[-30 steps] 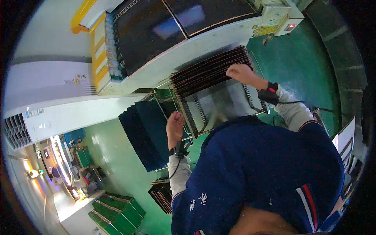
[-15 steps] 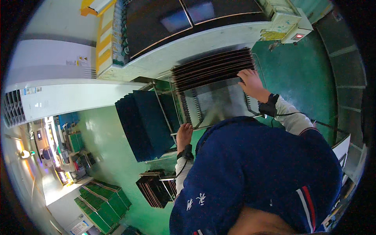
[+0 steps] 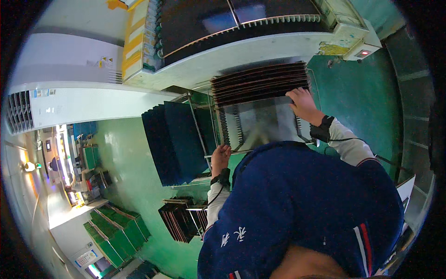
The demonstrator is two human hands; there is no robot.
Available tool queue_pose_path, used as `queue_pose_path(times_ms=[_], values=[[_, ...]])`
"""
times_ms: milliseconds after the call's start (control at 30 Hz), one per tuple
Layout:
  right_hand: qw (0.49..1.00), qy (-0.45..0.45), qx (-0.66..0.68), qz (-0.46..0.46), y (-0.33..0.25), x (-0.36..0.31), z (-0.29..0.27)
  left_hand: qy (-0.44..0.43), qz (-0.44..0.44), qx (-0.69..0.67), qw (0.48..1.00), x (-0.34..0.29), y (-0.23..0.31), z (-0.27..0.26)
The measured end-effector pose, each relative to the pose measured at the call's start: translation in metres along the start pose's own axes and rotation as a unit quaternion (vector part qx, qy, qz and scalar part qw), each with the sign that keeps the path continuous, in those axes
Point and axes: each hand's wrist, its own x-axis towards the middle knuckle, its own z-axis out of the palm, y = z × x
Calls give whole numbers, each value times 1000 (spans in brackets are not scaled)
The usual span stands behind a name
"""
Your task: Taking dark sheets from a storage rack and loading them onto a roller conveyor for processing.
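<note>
A metal rack (image 3: 240,152) stands in front of me, with several thin dark panels (image 3: 260,83) slotted upright across its far part. Toothed strips line the sides of its near part, where a grey base shows. At the right end of the nearest panel, my right hand (image 3: 305,104) is closed over the top edge. My left hand (image 3: 220,159) is closed around the rack's front left corner bar. Its fingertips are partly hidden. Black bands with thin cords circle both wrists.
Beyond the rack runs a pale machine (image 3: 195,60) carrying large dark panels (image 3: 195,28) on rollers. A second rack of dark blue sheets (image 3: 174,139) stands to the left. Smaller dark panels (image 3: 179,221) and green racks (image 3: 114,232) sit lower left. A white cabinet (image 3: 93,109) is at left.
My view has shifted slightly, moving the machine and rack right and down in the picture. More rollers show at the machine's near side. Both hands keep about the same places on the rack.
</note>
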Motion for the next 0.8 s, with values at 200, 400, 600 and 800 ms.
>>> queue_pose_path(times_ms=[200,400,600,800], values=[[999,-48,-11,-11,-10,15,1,-119,-6,-16,993,1,4,-13],[996,-82,-41,-7,-15,30,23,-63,4,-15,998,-2,1,4],[997,-72,-21,-5,-12,39,37,-112,13,-52,992,-7,0,-7],[996,-55,-19,-65,-3,30,28,-114,57,45,991,6,-3,3]])
